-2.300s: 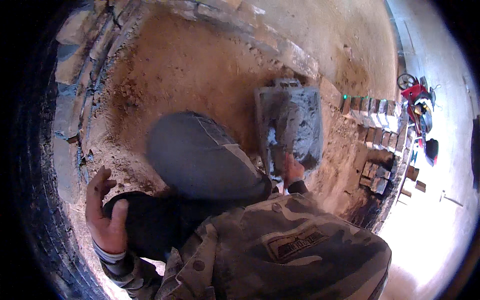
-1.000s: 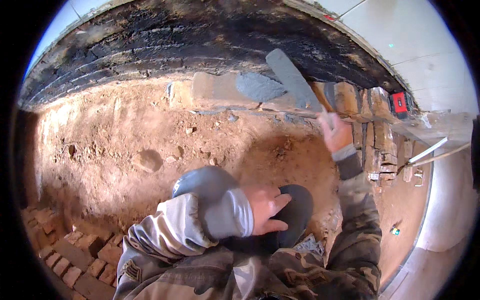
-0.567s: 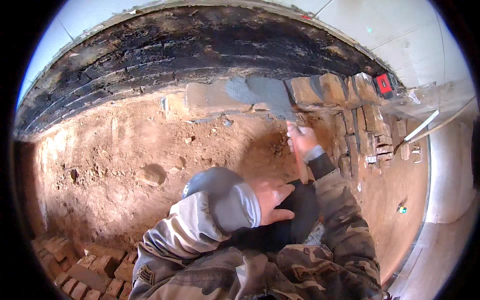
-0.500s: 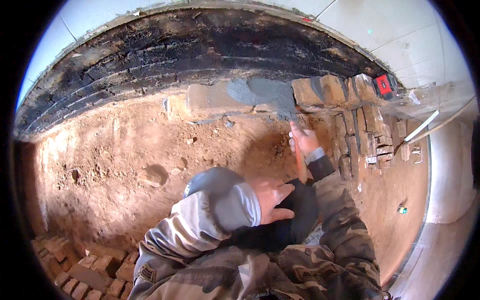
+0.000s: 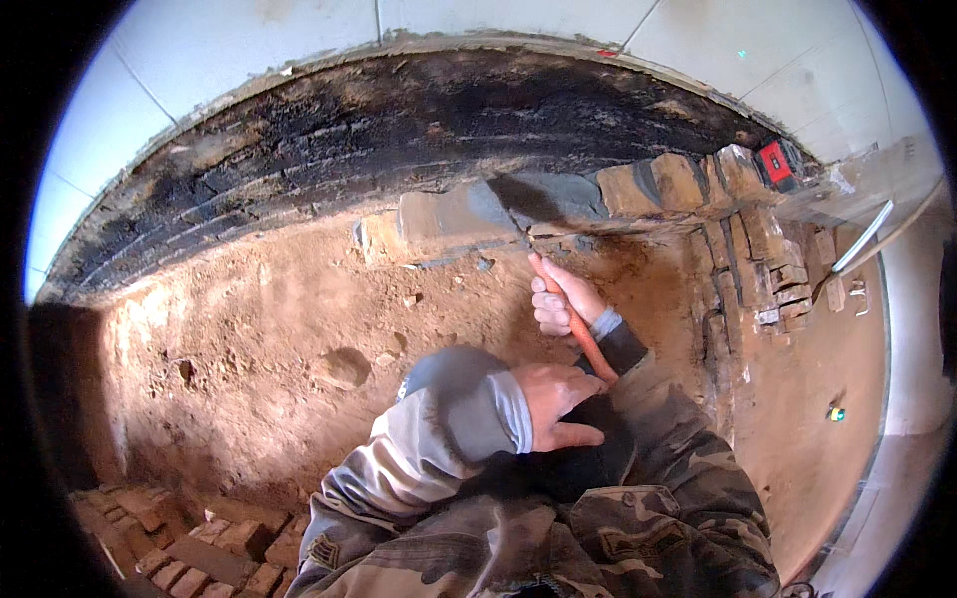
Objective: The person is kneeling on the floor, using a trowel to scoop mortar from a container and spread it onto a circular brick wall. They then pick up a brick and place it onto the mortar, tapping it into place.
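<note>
Orange-handled trowel [image 5: 582,333] sits gripped in the right hand [image 5: 581,294], ahead of the left hand [image 5: 548,401], thumb splayed.

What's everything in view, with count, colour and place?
Trowel: one, orange handle, centre
Brick row: one, tan, upper middle
Mortar: one patch, grey, on row
Wall: one, blackish, behind row
Panels: several, pale, top
Box: one, red and black, upper right
Brick stack: one, brown, right
Loose bricks: several, brown, lower left
Earth: one stretch, brown, middle left
Strip: one, white, far right
Small object: one, yellow-green, right
Right hand: one, bare, around the handle
Left hand: one, bare, near handle's end
Knee: one, grey, middle
Sleeves: two, camouflage, bottom
</note>
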Motion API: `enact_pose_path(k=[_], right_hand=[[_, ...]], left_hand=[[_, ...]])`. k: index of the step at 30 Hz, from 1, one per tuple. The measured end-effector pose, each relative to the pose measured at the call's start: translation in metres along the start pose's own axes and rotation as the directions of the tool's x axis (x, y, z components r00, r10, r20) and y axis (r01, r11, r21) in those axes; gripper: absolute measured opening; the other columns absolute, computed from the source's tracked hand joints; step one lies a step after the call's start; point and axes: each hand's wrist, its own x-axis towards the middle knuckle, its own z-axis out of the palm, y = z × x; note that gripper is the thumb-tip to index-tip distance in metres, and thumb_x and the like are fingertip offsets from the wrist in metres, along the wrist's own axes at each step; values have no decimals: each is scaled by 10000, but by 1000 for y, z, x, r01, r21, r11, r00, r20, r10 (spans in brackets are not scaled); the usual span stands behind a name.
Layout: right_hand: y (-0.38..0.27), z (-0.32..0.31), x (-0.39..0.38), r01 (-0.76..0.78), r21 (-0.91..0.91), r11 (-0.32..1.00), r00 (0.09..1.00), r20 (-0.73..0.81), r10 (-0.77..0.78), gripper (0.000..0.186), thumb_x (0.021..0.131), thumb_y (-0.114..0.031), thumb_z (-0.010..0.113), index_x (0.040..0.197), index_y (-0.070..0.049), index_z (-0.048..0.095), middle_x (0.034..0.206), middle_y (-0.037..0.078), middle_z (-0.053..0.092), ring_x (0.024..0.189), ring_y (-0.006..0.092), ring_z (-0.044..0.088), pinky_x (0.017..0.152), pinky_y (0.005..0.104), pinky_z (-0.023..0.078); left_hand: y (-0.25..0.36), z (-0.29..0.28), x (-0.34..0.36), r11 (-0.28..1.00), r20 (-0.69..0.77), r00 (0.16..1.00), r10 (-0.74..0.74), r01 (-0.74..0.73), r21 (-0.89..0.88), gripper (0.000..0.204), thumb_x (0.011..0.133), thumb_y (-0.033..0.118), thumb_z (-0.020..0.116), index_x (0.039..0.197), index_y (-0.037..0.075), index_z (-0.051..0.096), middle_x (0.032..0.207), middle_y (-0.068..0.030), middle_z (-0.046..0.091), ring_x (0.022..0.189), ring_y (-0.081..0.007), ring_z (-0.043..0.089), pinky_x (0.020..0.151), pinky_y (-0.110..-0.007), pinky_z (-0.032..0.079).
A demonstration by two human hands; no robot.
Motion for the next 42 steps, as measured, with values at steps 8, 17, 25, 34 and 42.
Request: enact_pose_path(k=[8, 17, 25, 34, 42], right_hand=[[14, -36, 14, -152, 504, 850, 859, 492, -139, 475, 1046, -487, 374, 936, -79, 590, 597, -52, 499, 498, 97, 507, 446, 283, 399], [-29, -101, -48, 220, 623, 750, 827, 288, -482, 377, 1033, -390, 461, 1024, -78, 672, 657, -15, 610, 545, 135, 579, 482, 305, 459], [-51, -42, -113, 170, 564, 808, 864, 309, -398, 446, 1058, -441, 360, 827, -112, 553, 553, -19, 448, 433, 140, 433, 396, 340, 383], [52, -77, -98, 32, 158, 987, 981, 186, -62, 563, 1052, -532, 261, 657, -167, 428, 416, -28, 348, 285, 126, 317, 263, 294, 330], [43, -109, -55, -313, -341, 886, 946, -29, 323, 482, 1003, -558, 438, 675, -206, 458, 421, -48, 356, 303, 106, 321, 272, 288, 295]], left_hand=[[-5, -1, 8, 999, 79, 996, -36, 37, -5, 496, 826, 330, 765, 1160, -4, 615, 976, -202, 658, 860, -357, 650, 757, -422, 527], [-4, 7, 17, 999, 76, 997, -24, 21, 39, 545, 833, 362, 760, 1192, -11, 591, 983, -189, 646, 856, -343, 640, 763, -415, 519], [0, -7, 35, 994, -65, 993, -96, 92, -57, 501, 840, 356, 758, 1137, -20, 611, 949, -207, 652, 876, -390, 644, 757, -433, 524], [103, 4, -78, 869, -790, 591, -164, 466, 168, 178, 937, 164, 605, 972, -6, 641, 939, -186, 633, 887, -359, 625, 769, -419, 514], [345, 109, -223, -91, -984, -91, 152, 990, -106, 229, 845, 158, 698, 1042, 42, 688, 1073, -159, 656, 1005, -331, 624, 872, -419, 524]])
